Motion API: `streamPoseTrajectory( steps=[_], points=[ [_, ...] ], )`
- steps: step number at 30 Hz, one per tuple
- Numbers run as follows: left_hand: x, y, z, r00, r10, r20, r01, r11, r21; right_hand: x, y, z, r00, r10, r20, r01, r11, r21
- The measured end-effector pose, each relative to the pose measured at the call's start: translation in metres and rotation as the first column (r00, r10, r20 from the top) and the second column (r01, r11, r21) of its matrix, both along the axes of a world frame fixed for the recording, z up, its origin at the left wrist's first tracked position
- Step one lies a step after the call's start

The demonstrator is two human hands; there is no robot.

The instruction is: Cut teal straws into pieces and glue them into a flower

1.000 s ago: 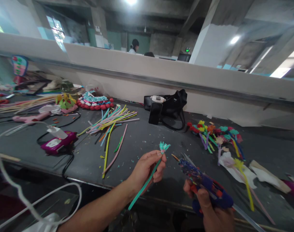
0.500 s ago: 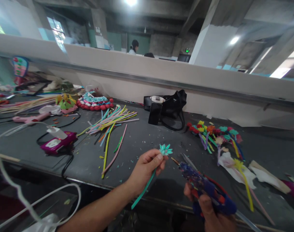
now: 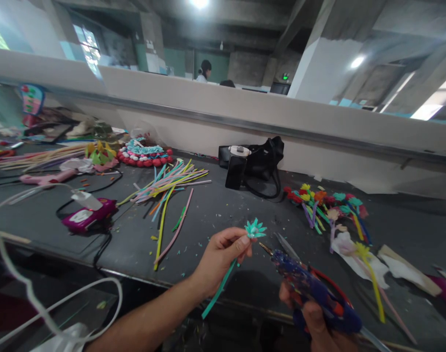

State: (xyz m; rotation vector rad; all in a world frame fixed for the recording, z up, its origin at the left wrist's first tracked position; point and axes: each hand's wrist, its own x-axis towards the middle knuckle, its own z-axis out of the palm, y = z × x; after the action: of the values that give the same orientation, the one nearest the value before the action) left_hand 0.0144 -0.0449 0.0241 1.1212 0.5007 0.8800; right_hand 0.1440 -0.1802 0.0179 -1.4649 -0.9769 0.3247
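Pinched in the fingers of my left hand [image 3: 224,254] is a turquoise pipe-cleaner flower [image 3: 255,229], its petals spread and its stem hanging down below the hand. My right hand [image 3: 314,313] is wrapped round a blue and red glue gun [image 3: 314,288] with a stained body. The gun's metal nozzle points up and left, close to the flower, with a small gap between them. Behind the gun lie scissors [image 3: 286,246], with their blades showing and a red handle partly hidden. A clear glue stick [image 3: 372,339] sticks out from the gun's back end.
Loose pipe cleaners [image 3: 171,181] lie in a heap left of centre. Finished flowers [image 3: 325,200] are bunched at the right. A black bag [image 3: 265,164] and a phone [image 3: 236,172] stand by the partition. A purple power strip [image 3: 89,215] with cables sits at the left.
My left hand has shifted the flower slightly right and turned it, so its centre now shows more. The glue gun has moved only a little, down and to the right.
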Motion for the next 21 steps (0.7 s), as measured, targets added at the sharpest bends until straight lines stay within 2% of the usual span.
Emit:
streamPoseTrajectory(
  steps=[8,15,21],
  points=[
    [0.001,-0.001,-0.001,1.000,-0.007,0.017,0.008,0.998,-0.065,0.002,0.000,0.000,0.999,0.022,0.024,-0.022,1.000,0.002],
    [0.002,-0.003,-0.001,0.999,-0.040,-0.031,0.035,0.990,-0.138,0.006,-0.005,-0.014,0.989,-0.082,0.124,0.095,0.991,-0.100],
    [0.003,-0.004,0.000,0.998,-0.046,-0.038,0.039,0.984,-0.172,0.010,-0.005,-0.019,0.988,-0.068,0.139,0.084,0.990,-0.112]
  ],
)
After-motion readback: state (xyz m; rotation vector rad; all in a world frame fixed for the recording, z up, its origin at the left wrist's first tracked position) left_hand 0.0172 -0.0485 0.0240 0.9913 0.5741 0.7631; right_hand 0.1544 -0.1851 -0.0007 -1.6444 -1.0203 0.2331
